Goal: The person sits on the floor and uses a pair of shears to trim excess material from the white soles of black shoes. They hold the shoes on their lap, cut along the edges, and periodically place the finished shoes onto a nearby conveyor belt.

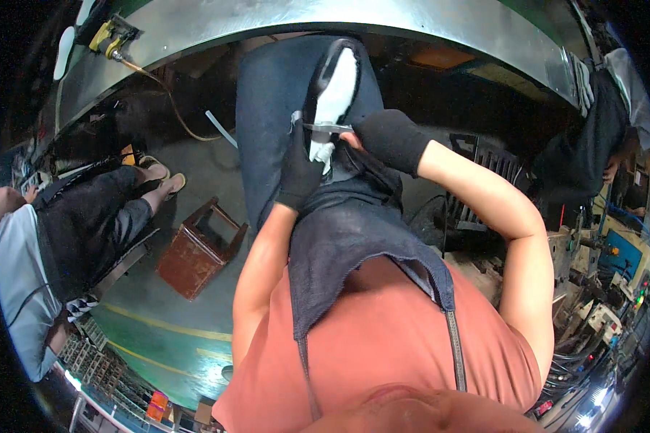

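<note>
A black shoe (338,83) with a white underside lies bottom up across my apron-covered lap, its toe pointing away from me. My left hand (301,169), in a black glove, is wrapped round the near left side of the shoe. From the right, my gloved right hand (391,141) grips a thin metal blade (328,128) that lies crosswise over the white underside. Bare fingertips show at the end of the right glove. Crumpled white material (322,154) bunches at the near end of the shoe, partly hidden by the left hand.
A metal workbench (217,47) curves across the far side. On its left lies a yellow power tool (110,40) with a hose (167,90). A brown stool (189,260) stands on the left. Seated people (87,224) are at both sides; machinery (599,289) fills the right.
</note>
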Available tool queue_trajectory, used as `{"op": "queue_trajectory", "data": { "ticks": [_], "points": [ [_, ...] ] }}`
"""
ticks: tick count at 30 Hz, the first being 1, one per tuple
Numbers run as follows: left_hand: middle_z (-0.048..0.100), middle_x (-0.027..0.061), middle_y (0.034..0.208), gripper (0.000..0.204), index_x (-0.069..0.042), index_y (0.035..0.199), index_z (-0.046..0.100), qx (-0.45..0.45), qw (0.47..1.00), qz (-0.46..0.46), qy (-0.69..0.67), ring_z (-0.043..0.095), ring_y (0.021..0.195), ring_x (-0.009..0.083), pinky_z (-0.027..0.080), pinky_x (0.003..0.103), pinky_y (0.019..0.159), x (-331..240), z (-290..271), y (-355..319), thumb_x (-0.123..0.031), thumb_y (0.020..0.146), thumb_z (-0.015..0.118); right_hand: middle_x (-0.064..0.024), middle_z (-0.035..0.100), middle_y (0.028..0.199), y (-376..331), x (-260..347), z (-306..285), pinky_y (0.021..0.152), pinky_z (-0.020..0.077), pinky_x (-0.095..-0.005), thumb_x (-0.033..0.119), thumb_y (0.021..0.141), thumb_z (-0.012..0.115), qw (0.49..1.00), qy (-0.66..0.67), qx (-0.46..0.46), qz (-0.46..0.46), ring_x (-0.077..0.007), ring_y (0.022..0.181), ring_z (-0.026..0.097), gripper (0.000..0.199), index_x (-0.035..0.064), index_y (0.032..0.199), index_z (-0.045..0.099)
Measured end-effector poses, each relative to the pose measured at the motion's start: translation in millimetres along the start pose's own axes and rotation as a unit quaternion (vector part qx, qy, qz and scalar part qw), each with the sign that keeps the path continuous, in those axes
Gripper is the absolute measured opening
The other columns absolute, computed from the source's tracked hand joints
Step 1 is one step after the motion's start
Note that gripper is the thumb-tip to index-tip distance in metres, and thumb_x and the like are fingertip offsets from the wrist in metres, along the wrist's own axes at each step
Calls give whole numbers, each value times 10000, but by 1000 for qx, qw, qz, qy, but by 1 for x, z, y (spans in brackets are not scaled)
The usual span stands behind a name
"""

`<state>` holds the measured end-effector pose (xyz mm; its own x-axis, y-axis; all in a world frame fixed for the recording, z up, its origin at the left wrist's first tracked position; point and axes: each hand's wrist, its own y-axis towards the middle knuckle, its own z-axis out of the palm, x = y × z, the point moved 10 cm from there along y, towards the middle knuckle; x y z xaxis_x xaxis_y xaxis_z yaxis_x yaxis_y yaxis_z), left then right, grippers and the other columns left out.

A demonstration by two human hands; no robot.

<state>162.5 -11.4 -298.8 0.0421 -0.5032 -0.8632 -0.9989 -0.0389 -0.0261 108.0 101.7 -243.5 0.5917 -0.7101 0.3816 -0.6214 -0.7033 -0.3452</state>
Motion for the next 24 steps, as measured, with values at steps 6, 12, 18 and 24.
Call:
{"op": "queue_trajectory", "data": {
  "ticks": [6, 12, 18, 24],
  "points": [
    [357, 241, 1374, 707, 51, 1380, 226, -11, 990, -52, -133, 353, 1287, 320, 274, 359, 1059, 15, 10, 33, -316, 877, 560, -188, 626, 721, 11, -50, 26, 581, 491, -399, 469, 928, 427, 993, 77, -2, -95, -309, 629, 625, 497, 20, 821, 609],
    [376, 313, 1334, 636, 60, 1343, 281, -110, 994, 9, -20, 404, 1240, 405, 347, 398, 1006, 9, 6, 50, -387, 929, 464, -160, 628, 659, 11, -43, 0, 591, 492, -398, 480, 928, 427, 977, 1, 203, -61, -301, 638, 649, 564, 1, 748, 664],
    [443, 284, 1290, 685, 61, 1353, 257, -50, 997, -19, -54, 462, 1195, 358, 383, 365, 970, 25, -9, 73, -420, 923, 488, -145, 643, 779, -5, 65, -53, 639, 514, -367, 314, 834, 566, 976, -141, 61, -152, -289, 697, 645, 283, 46, 811, 655],
    [610, 187, 1063, 539, 19, 1191, 501, 71, 921, -238, -301, 588, 986, 275, 440, 353, 834, 50, 15, 98, -453, 934, 457, -223, 628, 832, -2, -44, 33, 679, 479, -406, 447, 928, 441, 974, 220, 32, -28, -364, 757, 621, 473, 10, 929, 620]
  ]
}}
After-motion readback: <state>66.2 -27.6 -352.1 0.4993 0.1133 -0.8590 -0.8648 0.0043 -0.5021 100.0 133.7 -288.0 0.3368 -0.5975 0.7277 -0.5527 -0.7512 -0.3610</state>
